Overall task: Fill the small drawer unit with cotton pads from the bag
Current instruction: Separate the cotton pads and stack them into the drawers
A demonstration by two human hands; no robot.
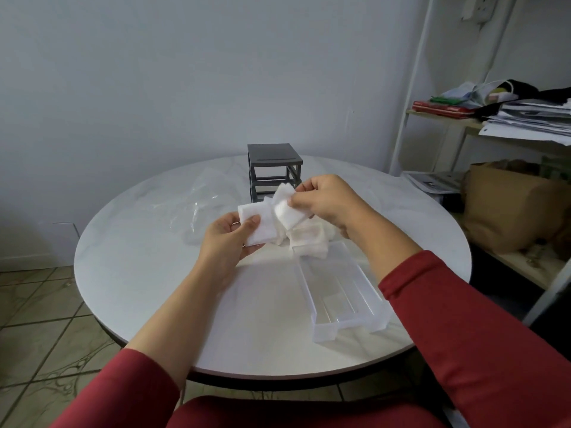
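My left hand [230,239] grips a stack of white cotton pads [258,222] above the table, thumb on top. My right hand [327,202] pinches a few more white pads [289,213] just right of that stack. Below my hands, loose cotton pads [309,242] lie heaped on the table. A clear plastic drawer [343,291] lies pulled out on the table to the right, and I see no pads in it. The dark grey drawer frame [273,168] stands behind my hands with its slots open. The crumpled clear bag [202,202] lies at the left.
The round white marble table [154,288] has its edge close to me and a tiled floor at the left. At the right stands a white shelf rack [432,118] with papers, cloth and a brown paper bag [509,211].
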